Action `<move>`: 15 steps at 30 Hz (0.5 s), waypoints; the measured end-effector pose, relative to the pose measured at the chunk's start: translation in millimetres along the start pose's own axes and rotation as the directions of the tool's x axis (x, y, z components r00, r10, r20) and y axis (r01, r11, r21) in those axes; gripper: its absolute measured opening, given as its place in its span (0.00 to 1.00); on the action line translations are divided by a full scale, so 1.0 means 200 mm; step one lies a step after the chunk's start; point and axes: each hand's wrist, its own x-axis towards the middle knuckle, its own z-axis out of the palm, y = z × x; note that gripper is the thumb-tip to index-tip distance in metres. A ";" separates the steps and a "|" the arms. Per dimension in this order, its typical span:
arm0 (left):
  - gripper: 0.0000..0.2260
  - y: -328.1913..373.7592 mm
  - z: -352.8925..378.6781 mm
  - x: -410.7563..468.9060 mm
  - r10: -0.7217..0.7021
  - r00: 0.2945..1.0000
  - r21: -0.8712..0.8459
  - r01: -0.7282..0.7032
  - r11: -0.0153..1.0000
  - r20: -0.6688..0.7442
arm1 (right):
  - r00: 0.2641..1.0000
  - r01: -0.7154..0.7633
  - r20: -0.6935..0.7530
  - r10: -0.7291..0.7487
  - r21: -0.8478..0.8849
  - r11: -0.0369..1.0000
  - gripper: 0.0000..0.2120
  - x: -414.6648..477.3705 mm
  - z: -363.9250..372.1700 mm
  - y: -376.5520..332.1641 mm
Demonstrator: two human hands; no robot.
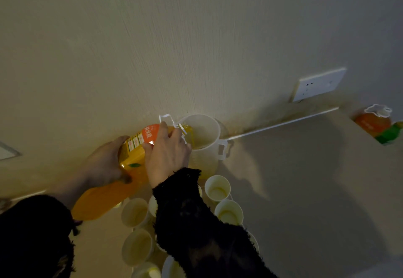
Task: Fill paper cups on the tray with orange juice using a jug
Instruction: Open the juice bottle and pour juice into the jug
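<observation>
Open room over table [305,190] right of jug [205,134], cups [217,188] crowding near side, wall [174,49] seemingly close behind

Holds the orange juice bottle [133,147] tipped, mouth over the rim of the clear jug [204,128] by the wall [174,38]: left grip [104,162] curled round the bottle's middle, right grip [168,154] round its neck. Just in front of the jug, on the table [305,179], open paper cups [217,188] clustered; second bottle [373,123] far right.

Dim, yellowish light from the left throws soft shadows rightward across the table [305,190], one small glare spot shines on the bottle [136,147], and the view's corners look bowed and smeary.
</observation>
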 end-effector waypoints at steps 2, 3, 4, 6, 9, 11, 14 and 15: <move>0.50 0.00 0.00 0.00 -0.006 1.000 -0.006 0.006 1.000 0.006 | 1.000 -0.001 -0.001 0.001 -0.003 1.000 0.30 0.00 0.00 0.00; 0.51 0.00 0.00 0.00 -0.003 1.000 -0.002 0.003 1.000 0.007 | 1.000 -0.001 -0.003 0.001 -0.003 1.000 0.30 0.00 0.00 0.00; 0.51 0.00 0.00 0.00 -0.002 1.000 -0.002 0.002 1.000 0.009 | 1.000 0.000 -0.005 0.000 -0.003 1.000 0.30 0.00 0.00 0.00; 0.51 0.00 0.00 0.00 0.001 1.000 -0.002 -0.001 1.000 0.013 | 1.000 -0.001 -0.006 0.001 -0.001 1.000 0.30 0.00 0.00 0.00; 0.51 -0.01 0.00 0.00 0.003 1.000 0.005 -0.003 1.000 0.011 | 1.000 -0.009 -0.010 0.009 -0.001 1.000 0.30 0.00 0.01 0.00; 0.51 -0.01 0.00 0.00 0.008 1.000 0.002 -0.008 1.000 0.012 | 1.000 -0.011 -0.011 0.011 -0.004 1.000 0.30 0.00 0.01 0.00; 0.51 -0.01 0.00 0.00 0.006 1.000 0.002 -0.006 1.000 0.014 | 1.000 -0.009 -0.009 0.009 -0.007 1.000 0.30 0.00 0.01 0.00; 0.51 -0.01 0.00 0.00 0.010 1.000 0.006 -0.010 1.000 0.014 | 1.000 -0.010 -0.009 0.010 -0.007 1.000 0.30 0.00 0.01 0.00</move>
